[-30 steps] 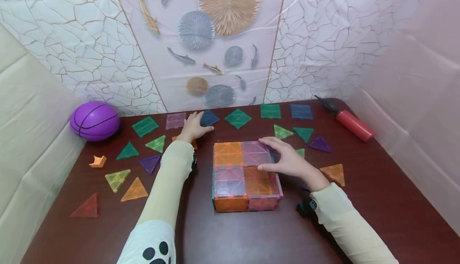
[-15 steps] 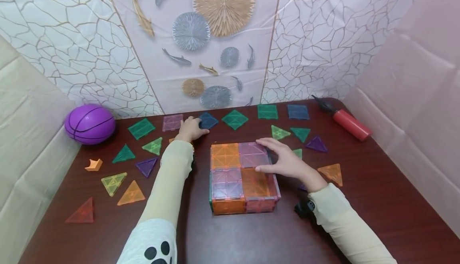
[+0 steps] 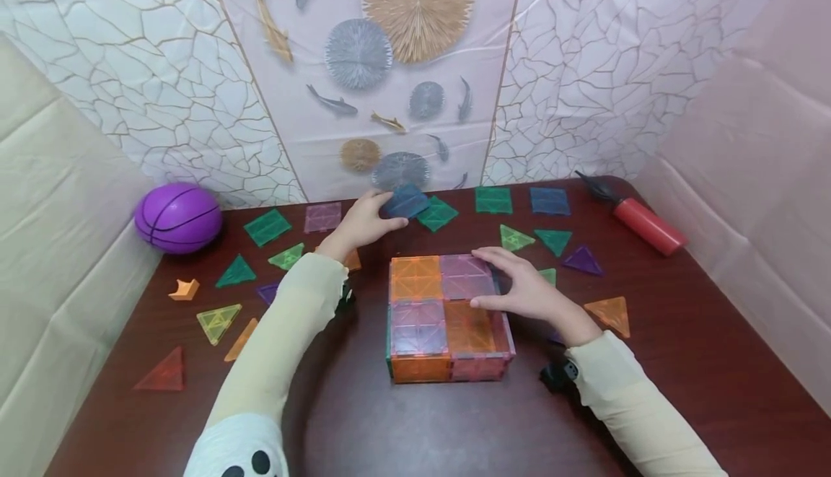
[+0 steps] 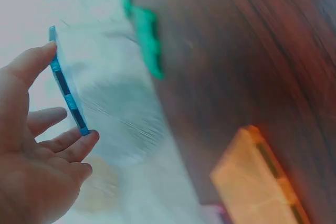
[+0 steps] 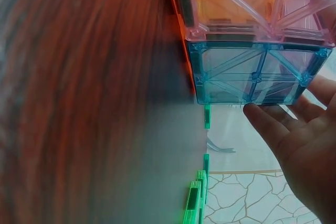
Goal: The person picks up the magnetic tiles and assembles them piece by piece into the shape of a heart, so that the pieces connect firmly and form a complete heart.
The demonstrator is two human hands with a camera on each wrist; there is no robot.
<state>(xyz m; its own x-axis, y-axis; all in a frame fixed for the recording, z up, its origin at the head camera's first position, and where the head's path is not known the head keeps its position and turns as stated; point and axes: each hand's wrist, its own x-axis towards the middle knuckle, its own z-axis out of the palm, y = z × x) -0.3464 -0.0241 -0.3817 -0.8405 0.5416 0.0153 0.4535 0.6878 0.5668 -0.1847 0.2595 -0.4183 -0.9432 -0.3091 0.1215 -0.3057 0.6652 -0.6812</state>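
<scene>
My left hand (image 3: 366, 226) pinches a blue square magnetic tile (image 3: 406, 201) by its edge, between thumb and fingertips, raised off the table's far side. Edge-on, the same blue tile (image 4: 68, 93) shows in the left wrist view. At centre stands a low box (image 3: 415, 333) of magnetic tiles, topped with orange and pink squares. My right hand (image 3: 529, 293) holds the box at its back right part, thumb over the top and fingers at the rear. In the right wrist view a fingertip meets the edge of the blue side tile (image 5: 252, 74).
Loose square tiles line the back, among them a green one (image 3: 438, 213) beside the lifted tile. Several triangles lie left and right, such as a red triangle (image 3: 165, 372). A purple ball (image 3: 178, 217) and a red pump (image 3: 649, 226) occupy the far corners.
The left hand has picked the blue square tile up from the back row and moved it slightly right, over the green one. The right hand stays at the box.
</scene>
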